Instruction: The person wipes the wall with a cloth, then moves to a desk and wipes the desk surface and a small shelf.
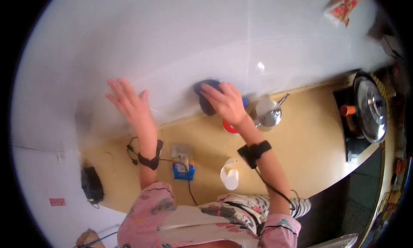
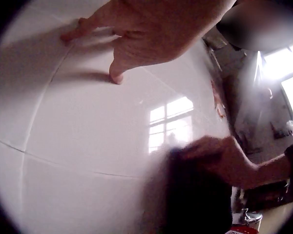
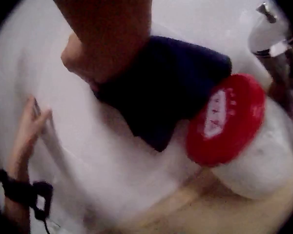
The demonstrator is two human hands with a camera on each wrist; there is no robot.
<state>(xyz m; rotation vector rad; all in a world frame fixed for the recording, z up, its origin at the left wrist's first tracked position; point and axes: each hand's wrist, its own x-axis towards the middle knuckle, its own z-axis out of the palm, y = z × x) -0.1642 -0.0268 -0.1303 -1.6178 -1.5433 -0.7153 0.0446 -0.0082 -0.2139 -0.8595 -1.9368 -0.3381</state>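
Note:
A dark blue cloth (image 3: 161,92) lies against the white tiled wall (image 1: 172,41), gripped by my right hand (image 1: 228,102). Its lower corner hangs free below the fingers in the right wrist view. To the left, my left hand (image 1: 133,108) is spread, with fingertips at the tiles in the left wrist view. Just beside the cloth stands a jar with a red lid (image 3: 227,119), partly hidden behind my right hand in the head view.
A metal kettle (image 1: 269,112) stands right of the jar. Farther right is a lidded pan (image 1: 372,110) on a stove. On the wooden counter (image 1: 301,153) are a blue-and-white packet (image 1: 183,168), a white paper roll (image 1: 232,179) and cables. A black bag (image 1: 92,183) sits at left.

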